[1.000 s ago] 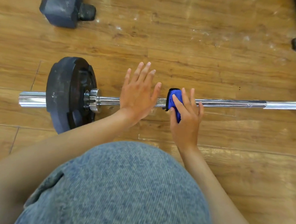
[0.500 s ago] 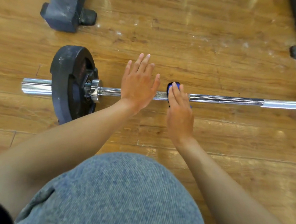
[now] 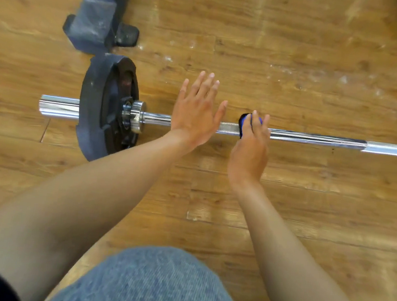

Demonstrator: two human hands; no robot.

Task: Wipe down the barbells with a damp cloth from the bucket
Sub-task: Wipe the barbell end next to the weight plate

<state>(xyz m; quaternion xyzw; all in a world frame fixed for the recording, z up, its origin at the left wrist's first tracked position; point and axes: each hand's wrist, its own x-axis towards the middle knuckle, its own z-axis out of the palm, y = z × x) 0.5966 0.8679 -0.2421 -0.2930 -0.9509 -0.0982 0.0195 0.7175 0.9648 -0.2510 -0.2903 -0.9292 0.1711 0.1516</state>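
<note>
with left hand [image 3: 194, 115] flat, fingers straight, steadying the bar [image 3: 316, 139], right hand [image 3: 250, 146] should keep the cloth [image 3: 243, 127] gripped tight and slide evenly.

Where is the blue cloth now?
The blue cloth sits on the barbell shaft near mid-frame, under the right hand, just right of the left hand.
</note>
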